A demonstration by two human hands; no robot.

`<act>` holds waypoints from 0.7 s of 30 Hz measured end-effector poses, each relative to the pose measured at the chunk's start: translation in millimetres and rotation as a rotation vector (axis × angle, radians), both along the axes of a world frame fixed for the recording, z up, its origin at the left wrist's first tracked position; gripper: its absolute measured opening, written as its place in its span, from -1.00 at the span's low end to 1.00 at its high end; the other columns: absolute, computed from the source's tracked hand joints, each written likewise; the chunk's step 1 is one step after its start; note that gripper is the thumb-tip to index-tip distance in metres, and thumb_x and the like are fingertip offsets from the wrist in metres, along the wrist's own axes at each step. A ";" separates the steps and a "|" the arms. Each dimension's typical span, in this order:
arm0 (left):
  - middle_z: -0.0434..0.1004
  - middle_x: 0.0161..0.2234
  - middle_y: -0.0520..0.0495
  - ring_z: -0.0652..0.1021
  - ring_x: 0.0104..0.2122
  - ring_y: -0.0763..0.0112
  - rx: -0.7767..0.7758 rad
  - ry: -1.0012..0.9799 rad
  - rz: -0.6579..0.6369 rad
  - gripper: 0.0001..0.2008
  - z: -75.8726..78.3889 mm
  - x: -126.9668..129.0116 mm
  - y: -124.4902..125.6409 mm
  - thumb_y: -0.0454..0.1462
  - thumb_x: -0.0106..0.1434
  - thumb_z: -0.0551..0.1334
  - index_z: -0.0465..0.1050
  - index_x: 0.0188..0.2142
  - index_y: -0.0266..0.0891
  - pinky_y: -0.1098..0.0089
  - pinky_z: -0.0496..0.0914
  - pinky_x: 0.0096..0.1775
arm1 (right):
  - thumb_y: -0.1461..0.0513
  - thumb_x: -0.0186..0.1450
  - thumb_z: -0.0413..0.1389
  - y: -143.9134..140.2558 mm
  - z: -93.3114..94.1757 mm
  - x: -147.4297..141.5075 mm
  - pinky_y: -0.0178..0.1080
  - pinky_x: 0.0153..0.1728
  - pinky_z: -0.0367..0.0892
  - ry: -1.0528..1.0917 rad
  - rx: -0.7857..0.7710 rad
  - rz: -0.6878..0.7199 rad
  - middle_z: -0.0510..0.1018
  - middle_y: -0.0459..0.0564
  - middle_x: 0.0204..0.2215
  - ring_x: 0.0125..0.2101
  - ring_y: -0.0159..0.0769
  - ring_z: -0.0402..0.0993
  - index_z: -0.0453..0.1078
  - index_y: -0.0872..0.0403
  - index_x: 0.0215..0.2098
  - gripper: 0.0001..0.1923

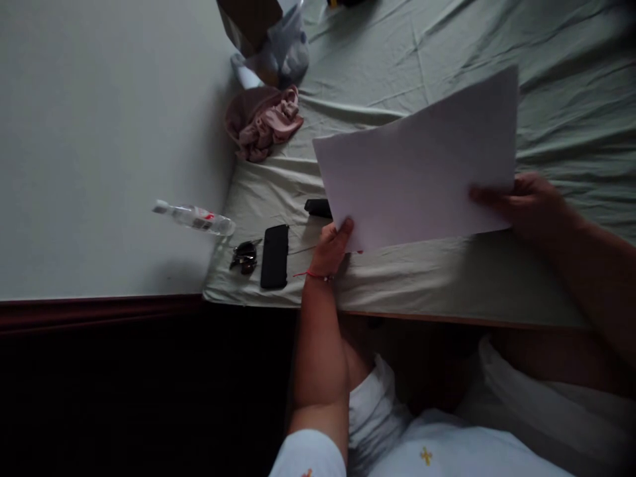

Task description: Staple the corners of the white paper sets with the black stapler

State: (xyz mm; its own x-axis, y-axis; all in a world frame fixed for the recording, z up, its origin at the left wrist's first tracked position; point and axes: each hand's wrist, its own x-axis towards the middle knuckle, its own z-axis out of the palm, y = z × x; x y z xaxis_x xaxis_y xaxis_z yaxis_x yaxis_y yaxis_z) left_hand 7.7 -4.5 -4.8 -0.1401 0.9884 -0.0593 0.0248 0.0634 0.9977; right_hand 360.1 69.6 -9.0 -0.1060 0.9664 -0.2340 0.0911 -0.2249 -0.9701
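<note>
A blank white sheet of paper [417, 172] is held up above the bed, slightly curved along its far edge. My left hand [334, 246] pinches its near left corner, thumb on top; a red string bracelet circles that wrist. On the right side, my right hand [527, 202] grips the sheet with the thumb over its face, the fingers behind it and partly blurred. Part of a small black object [318, 208] sticks out from under the paper's left edge; its kind is hidden. Just left of my left hand lies a black phone [274, 256].
Keys [245, 256] lie beside the phone, near a clear plastic bottle [199, 218] against the wall [99, 132]. A crumpled pink cloth [265, 122] and a plastic bag [285, 53] are farther back. The bed's wrinkled green sheet [397, 285] ends at the near edge.
</note>
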 end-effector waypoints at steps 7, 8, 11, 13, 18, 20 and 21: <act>0.42 -0.62 0.08 0.34 -0.73 0.57 -0.121 -0.063 -0.123 -0.49 7.3 3.8 0.2 0.18 0.20 0.41 0.45 -0.40 -0.22 0.50 0.20 -0.72 | -0.21 -0.16 0.51 4.5 -2.2 3.2 -0.41 -0.56 0.23 0.060 -0.026 -0.019 0.49 -0.02 -0.46 -0.51 -0.48 0.32 0.50 0.16 -0.41 -0.31; 0.43 -0.57 0.09 0.33 -0.72 0.60 -0.129 -0.086 -0.095 -0.53 8.3 4.8 0.9 0.13 0.18 0.44 0.47 -0.35 -0.22 0.51 0.19 -0.72 | -0.21 -0.15 0.51 4.5 -3.2 2.5 -0.42 -0.56 0.21 0.062 -0.015 -0.039 0.47 -0.04 -0.47 -0.52 -0.51 0.30 0.49 0.15 -0.42 -0.32; 0.48 -0.45 0.10 0.35 -0.69 0.65 -0.194 -0.114 -0.035 -0.68 10.2 8.0 2.0 -0.03 0.26 0.43 0.49 -0.17 -0.19 0.55 0.16 -0.70 | -0.17 -0.08 0.51 3.2 -4.6 -0.1 -0.45 -0.55 0.19 0.068 0.021 -0.075 0.43 -0.08 -0.50 -0.53 -0.55 0.26 0.46 0.15 -0.45 -0.38; 0.47 -0.43 0.09 0.35 -0.67 0.66 -0.232 -0.105 -0.013 -0.80 10.7 10.1 1.6 -0.13 0.36 0.34 0.49 -0.14 -0.18 0.57 0.18 -0.68 | -0.15 -0.03 0.50 1.9 -4.1 -1.3 -0.45 -0.55 0.19 0.069 0.037 -0.084 0.43 -0.09 -0.49 -0.52 -0.56 0.27 0.47 0.15 -0.44 -0.42; 0.43 -0.46 0.08 0.34 -0.63 0.64 -0.220 -0.136 0.013 -0.91 14.6 14.2 2.2 -0.29 0.44 0.21 0.49 -0.18 -0.23 0.59 0.19 -0.66 | -0.16 0.00 0.48 2.1 -2.3 -0.3 -0.46 -0.60 0.12 0.071 0.029 -0.099 0.42 -0.07 -0.50 -0.56 -0.56 0.23 0.50 0.15 -0.40 -0.42; 0.42 -0.46 0.09 0.30 -0.64 0.66 -0.265 -0.151 0.035 -0.93 17.7 15.0 3.5 -0.33 0.42 0.22 0.49 -0.22 -0.25 0.60 0.16 -0.68 | -0.14 -0.03 0.50 3.4 -1.4 1.0 -0.44 -0.60 0.17 0.081 -0.002 -0.082 0.47 -0.04 -0.47 -0.55 -0.51 0.30 0.53 0.14 -0.37 -0.43; 0.41 -0.46 0.10 0.27 -0.65 0.68 -0.299 -0.155 0.050 -0.93 19.4 15.4 4.1 -0.35 0.42 0.23 0.48 -0.24 -0.25 0.61 0.14 -0.68 | -0.12 -0.06 0.51 4.1 -0.8 1.5 -0.41 -0.62 0.19 0.086 -0.024 -0.070 0.49 -0.01 -0.47 -0.55 -0.47 0.34 0.53 0.13 -0.37 -0.43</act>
